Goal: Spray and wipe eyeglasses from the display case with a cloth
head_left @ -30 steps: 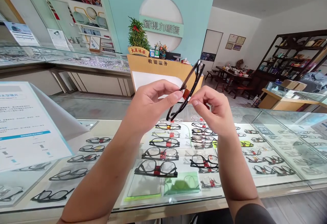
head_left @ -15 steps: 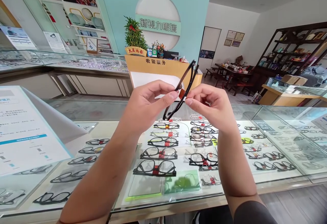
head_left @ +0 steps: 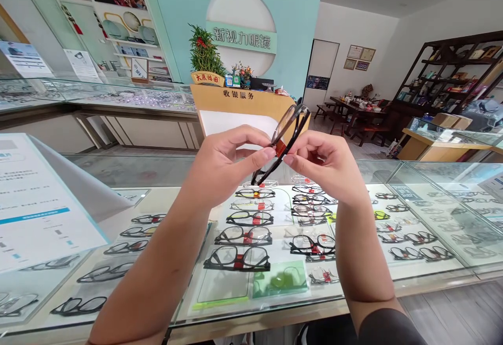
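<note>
A pair of black-framed eyeglasses [head_left: 297, 128] with a red tag at the bridge is held up above the glass counter, tilted, one lens towards the top. My left hand [head_left: 236, 164] pinches it between thumb and fingers near the tag. On the other side, my right hand [head_left: 324, 161] grips the black frame with thumb and curled fingers. Part of the frame is hidden behind the fingers. Under both hands, rows of eyeglasses [head_left: 238, 257] with red tags lie inside the display counter [head_left: 220, 316].
A standing printed sign [head_left: 43, 203] is at the left on the counter. A green card [head_left: 280, 280] lies in the case. Beyond are a cashier desk [head_left: 243, 103] with a potted plant [head_left: 204, 49], more glass cases [head_left: 141, 96] and a wooden table [head_left: 356, 106].
Between my hands the eyeglasses have turned, so a lens at the upper end now shows more openly. Both hands stay nearly in place.
</note>
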`<state>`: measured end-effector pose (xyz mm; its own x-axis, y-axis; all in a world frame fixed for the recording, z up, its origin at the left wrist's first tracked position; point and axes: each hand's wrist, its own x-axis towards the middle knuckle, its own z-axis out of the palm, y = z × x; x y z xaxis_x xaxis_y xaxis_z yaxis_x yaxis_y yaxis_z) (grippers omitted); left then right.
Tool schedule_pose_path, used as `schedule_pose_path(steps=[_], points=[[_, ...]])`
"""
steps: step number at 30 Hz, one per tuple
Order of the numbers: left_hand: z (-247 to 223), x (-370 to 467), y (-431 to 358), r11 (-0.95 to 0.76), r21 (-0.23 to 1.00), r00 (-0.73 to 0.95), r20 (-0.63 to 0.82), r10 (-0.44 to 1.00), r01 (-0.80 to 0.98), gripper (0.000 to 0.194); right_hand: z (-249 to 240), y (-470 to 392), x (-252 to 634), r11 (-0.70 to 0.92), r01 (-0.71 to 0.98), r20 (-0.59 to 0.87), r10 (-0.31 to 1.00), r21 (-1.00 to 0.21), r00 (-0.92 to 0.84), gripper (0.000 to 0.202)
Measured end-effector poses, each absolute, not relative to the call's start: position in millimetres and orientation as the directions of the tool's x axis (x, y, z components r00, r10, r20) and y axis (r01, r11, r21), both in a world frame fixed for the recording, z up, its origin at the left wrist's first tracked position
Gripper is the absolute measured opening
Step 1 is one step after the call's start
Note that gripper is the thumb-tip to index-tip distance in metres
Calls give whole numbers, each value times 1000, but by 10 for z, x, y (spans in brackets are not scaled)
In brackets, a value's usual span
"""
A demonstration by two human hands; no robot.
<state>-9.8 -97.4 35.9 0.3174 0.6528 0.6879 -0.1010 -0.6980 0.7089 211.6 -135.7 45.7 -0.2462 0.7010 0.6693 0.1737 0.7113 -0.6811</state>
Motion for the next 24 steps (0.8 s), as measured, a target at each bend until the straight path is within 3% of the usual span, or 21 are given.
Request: schedule_pose_path(steps=[10, 18, 24], points=[[390, -67, -1049, -754, 648, 243, 719, 652, 108, 16, 386, -1269, 2059, 738, 253, 735, 667, -626, -125, 7], [377, -46, -1033, -755, 651, 217, 728, 650, 78, 17, 381, -1272, 2042, 749, 304, 770, 634, -589, -71, 11], [363, -79, -938, -720, 694, 195, 707, 680, -1, 19, 399, -1249, 2062, 755, 349, 820, 566, -556, 82, 11]])
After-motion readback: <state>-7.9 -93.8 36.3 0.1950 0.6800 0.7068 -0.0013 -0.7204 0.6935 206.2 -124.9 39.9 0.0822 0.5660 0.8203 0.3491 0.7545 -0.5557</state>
